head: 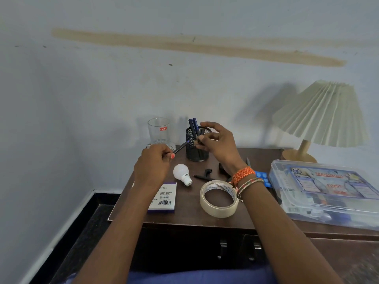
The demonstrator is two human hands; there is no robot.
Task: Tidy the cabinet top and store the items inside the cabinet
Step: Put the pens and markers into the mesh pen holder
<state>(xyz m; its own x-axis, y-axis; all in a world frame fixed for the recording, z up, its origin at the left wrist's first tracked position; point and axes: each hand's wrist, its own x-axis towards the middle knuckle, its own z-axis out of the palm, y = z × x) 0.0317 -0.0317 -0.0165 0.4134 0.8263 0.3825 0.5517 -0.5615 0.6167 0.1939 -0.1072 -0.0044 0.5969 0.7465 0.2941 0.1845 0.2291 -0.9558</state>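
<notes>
On the cabinet top (184,219), a glass (159,131) stands at the back left, and in front of it the left hand (152,167) grips a pen (181,147) whose tip points toward the mesh holder (196,146). Below lie a card (165,198), a bulb (182,173) and a tape roll (218,199). The right hand (219,147) pinches a dark pen at the holder's rim, with a first-aid box (326,193) and a lamp (322,115) to the right.
</notes>
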